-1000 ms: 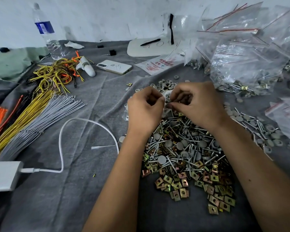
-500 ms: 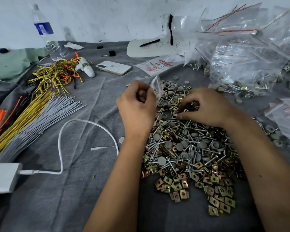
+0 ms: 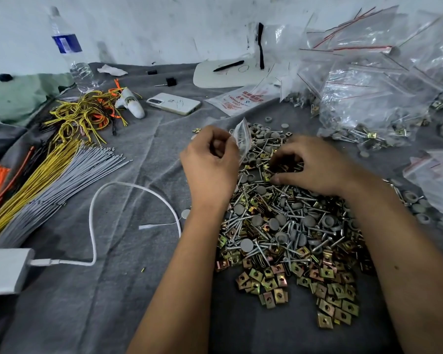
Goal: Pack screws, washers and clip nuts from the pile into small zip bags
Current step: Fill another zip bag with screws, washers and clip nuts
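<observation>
A pile of screws, grey washers and brass clip nuts [image 3: 287, 226] covers the grey cloth in the middle. My left hand [image 3: 210, 167] holds a small clear zip bag [image 3: 242, 139] upright at the pile's far left edge, fingers curled round its side. My right hand [image 3: 310, 167] lies on the far part of the pile with curled fingers pinching at clip nuts [image 3: 281, 168]; what it holds is hidden under the fingers. Loose clip nuts [image 3: 325, 290] spread toward me.
A heap of filled zip bags [image 3: 368, 80] fills the back right. Bundles of cable ties [image 3: 49, 180] lie left, with a white cable [image 3: 95, 226] and charger [image 3: 5, 272]. A phone [image 3: 174, 103], water bottle [image 3: 69, 49] and white board [image 3: 228, 75] stand behind.
Both hands were together at the bag's mouth; the right hand has left the bag and dropped onto the pile, while the left hand keeps the bag and has shifted left.
</observation>
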`<move>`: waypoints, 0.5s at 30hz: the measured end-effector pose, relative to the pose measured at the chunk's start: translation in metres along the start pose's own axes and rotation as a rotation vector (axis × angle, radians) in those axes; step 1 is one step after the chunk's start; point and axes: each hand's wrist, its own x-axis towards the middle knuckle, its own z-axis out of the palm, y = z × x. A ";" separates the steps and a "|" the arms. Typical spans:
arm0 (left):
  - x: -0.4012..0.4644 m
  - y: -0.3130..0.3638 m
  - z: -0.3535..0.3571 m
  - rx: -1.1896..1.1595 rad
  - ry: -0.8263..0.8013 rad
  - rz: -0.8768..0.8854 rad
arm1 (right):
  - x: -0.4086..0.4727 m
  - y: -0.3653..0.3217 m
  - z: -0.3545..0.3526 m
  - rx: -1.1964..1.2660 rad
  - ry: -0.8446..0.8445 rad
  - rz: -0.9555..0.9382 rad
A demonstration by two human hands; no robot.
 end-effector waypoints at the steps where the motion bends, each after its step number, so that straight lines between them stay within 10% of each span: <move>1: 0.000 0.000 0.000 -0.005 -0.003 -0.002 | 0.000 0.000 0.000 -0.003 -0.006 0.002; 15: -0.002 -0.005 0.004 0.037 -0.105 -0.016 | -0.002 -0.010 0.006 0.572 0.436 -0.066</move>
